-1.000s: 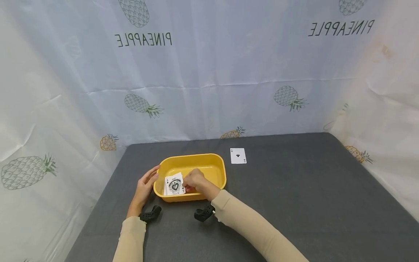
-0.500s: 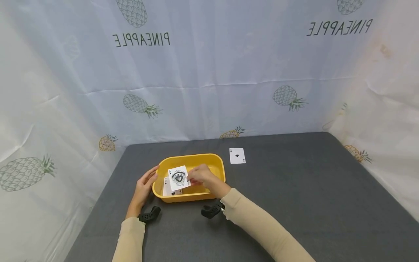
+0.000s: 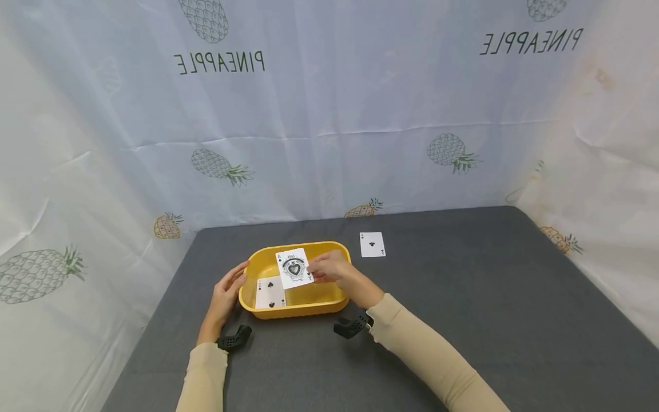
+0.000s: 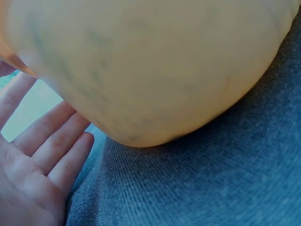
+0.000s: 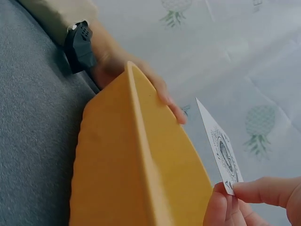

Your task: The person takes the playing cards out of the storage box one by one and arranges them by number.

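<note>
My right hand (image 3: pixel 341 273) pinches an ace of spades (image 3: pixel 294 269) between thumb and fingertips, held above a yellow plastic bin (image 3: pixel 304 311). In the right wrist view the card (image 5: pixel 220 148) is tilted, its near corner gripped. Inside the bin, at its left end, lies a two of spades (image 3: pixel 265 293), face up. My left hand (image 3: pixel 223 296) rests against the bin's left end with fingertips right at the rim. The left wrist view shows its fingers (image 4: pixel 56 143) fairly straight beside the bin's outer wall (image 4: pixel 164 80).
Behind the bin to the right, an ace of clubs (image 3: pixel 372 245) lies face up on the dark grey table (image 3: pixel 453 297). A white curtain (image 3: pixel 319 103) with printed pineapples hangs behind and along both sides. Each wrist wears a black camera mount (image 3: pixel 234 339).
My right hand has lifted the ace of spades off the card in the bin and moved it up and to the right, uncovering the two of spades. My left hand has stayed at the rim.
</note>
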Demonstrator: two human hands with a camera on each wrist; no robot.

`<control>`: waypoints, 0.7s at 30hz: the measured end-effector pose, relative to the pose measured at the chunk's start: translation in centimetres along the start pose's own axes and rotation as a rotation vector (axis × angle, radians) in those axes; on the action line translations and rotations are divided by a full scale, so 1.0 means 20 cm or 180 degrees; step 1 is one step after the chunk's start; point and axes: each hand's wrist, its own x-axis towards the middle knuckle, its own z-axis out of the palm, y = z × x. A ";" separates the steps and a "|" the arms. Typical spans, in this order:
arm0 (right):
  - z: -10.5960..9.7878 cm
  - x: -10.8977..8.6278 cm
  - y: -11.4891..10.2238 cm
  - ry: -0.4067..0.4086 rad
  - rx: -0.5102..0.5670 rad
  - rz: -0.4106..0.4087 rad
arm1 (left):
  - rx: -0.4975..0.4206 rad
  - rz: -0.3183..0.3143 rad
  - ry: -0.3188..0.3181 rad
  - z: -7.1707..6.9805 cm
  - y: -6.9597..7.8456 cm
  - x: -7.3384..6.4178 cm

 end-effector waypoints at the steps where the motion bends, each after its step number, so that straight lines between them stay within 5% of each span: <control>1: -0.01 0.00 -0.01 0.0010 0.0007 -0.0012 | -0.0022 0.0025 -0.0005 0.00 0.00 0.00; 21: -0.31 -0.02 -0.04 0.0319 -0.0091 -0.0096 | -0.0276 0.0284 -0.0317 -0.02 -0.03 0.01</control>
